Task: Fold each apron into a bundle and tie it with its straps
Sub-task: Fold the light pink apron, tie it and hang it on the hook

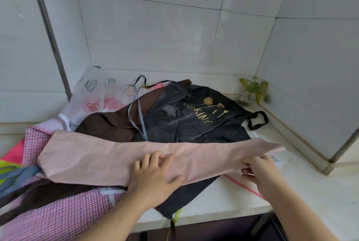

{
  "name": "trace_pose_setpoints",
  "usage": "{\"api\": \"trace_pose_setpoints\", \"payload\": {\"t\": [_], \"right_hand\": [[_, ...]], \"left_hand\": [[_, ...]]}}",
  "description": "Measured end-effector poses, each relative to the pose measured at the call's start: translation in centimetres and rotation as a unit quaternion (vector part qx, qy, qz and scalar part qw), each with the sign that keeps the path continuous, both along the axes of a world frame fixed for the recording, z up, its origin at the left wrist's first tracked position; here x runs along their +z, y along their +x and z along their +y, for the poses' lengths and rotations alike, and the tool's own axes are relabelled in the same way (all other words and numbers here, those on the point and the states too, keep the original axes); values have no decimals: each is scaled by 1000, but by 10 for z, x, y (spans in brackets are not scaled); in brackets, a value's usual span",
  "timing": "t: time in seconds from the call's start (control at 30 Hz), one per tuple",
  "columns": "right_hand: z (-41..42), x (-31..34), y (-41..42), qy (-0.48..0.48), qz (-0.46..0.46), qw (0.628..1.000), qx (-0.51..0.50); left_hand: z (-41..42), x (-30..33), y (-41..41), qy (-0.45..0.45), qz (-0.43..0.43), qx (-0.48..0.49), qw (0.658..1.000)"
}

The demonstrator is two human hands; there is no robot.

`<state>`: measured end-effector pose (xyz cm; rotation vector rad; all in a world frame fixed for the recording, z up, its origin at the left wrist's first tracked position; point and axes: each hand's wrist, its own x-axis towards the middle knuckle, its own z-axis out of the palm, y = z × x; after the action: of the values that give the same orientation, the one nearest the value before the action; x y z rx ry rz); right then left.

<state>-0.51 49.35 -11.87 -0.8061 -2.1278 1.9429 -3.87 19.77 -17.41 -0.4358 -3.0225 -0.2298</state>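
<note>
Head view: plant (pixel 252 89) in glass jar (pixel 243 99).

Your pink apron (pixel 108 155) lies folded into a long flat band across the pile. Behind it sprawl the black "COOKING" apron (pixel 194 118) and brown apron (pixel 114 122), both unfolded and crumpled.

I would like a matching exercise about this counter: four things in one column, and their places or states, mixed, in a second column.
Things:
1. pale pink apron
2. black apron
3. small plant
4. left hand

Places or states:
A. in the far right corner by the tiled wall
B. folded into a long band across the pile, nearest the person
C. lies flat on the pink band, fingers spread
D. bears gold print, lies behind the pink band

Pairs: 1-B, 2-D, 3-A, 4-C
</note>
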Motion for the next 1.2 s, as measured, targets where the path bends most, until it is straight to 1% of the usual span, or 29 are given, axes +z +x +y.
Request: {"api": "trace_pose_setpoints", "payload": {"t": [0.1,0.2,0.23,0.27,0.3,0.33,0.37,0.4,0.43,0.47,0.5,0.53,0.57,0.6,0.67,0.7,0.73,0.8,0.9,0.93,1.0,1.03,1.1,1.2], "right_hand": [[-2,4,-1,5,26,999,-32],[-4,2,0,24,33,998,-51],[-3,1,1,50,29,997,-55],[-3,-1,4,98,18,993,-63],[-4,-3,4,167,6,984,-67],[-4,-5,8,244,-10,967,-76],[-5,-8,8,328,-19,940,-97],[-7,-10,8,415,-15,900,-129],[-10,-13,6,494,10,857,-147],[-16,-14,3,558,41,816,-143],[-22,-17,-5,602,70,786,-125],[-30,-20,-14,631,87,765,-90],[-39,-23,-22,641,91,762,-31],[-49,-28,-30,631,83,770,48],[-73,-37,-39,546,43,812,199],[-81,-45,-41,512,43,823,244],[-87,-50,-44,499,70,825,257],[-89,-59,-48,506,111,815,259],[-83,-64,-49,505,118,810,274],[-82,-64,-49,508,119,809,272],[-83,-67,-51,531,108,795,275],[-84,-71,-50,536,107,789,279],[-82,-73,-55,534,110,791,276],[-81,-73,-55,544,104,786,273]], "left_hand": [[0,0,-1,0,1,-1,1000],[0,1,-1,1,-10,-4,1000],[0,2,-1,4,-16,-5,1000],[-1,3,-1,11,-27,-5,1000],[-2,5,-3,23,-43,-5,999],[-3,8,-6,41,-66,-2,997],[-5,10,-10,66,-90,8,994],[-7,13,-14,97,-107,22,989],[-8,15,-19,135,-116,43,983],[-10,16,-24,172,-116,65,976],[-11,17,-29,201,-109,84,970],[-11,19,-33,219,-101,99,966],[-12,19,-37,230,-93,112,962],[-13,20,-39,241,-87,123,959],[-18,21,-49,272,-83,145,948],[-21,20,-56,296,-87,158,938],[-25,22,-64,325,-91,173,925],[-34,25,-83,366,-93,216,900],[-45,29,-106,406,-107,259,870],[-46,31,-111,432,-111,276,851],[-49,29,-124,475,-129,320,809],[-50,26,-127,485,-140,337,795],[-48,27,-138,515,-136,342,774],[-46,32,-139,597,-84,303,738]]}}
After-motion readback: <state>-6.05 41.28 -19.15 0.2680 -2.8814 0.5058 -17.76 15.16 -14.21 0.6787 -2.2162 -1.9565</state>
